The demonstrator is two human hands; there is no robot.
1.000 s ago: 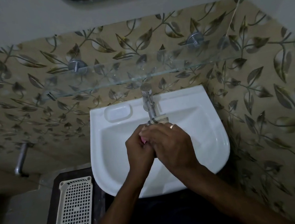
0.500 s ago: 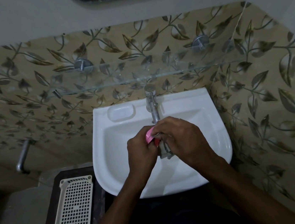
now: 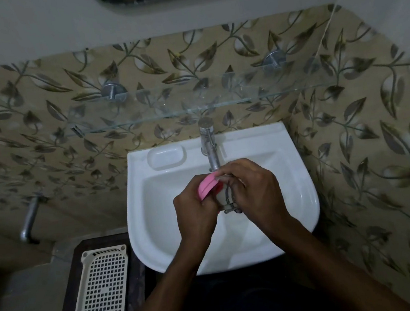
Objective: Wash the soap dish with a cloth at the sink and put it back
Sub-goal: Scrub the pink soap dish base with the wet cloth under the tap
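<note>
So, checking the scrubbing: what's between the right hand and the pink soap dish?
A dark-lined cloth, gripped by the right hand beside the soap dish; head view.

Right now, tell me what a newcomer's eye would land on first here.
The bright pink soap dish stands out first, gripped by the left hand over the white sink just below the tap, while the right hand holds a grey cloth against it. Next comes the leaf-patterned tile wall behind, with a glass shelf across it. A white perforated basket lies at lower left.
</note>
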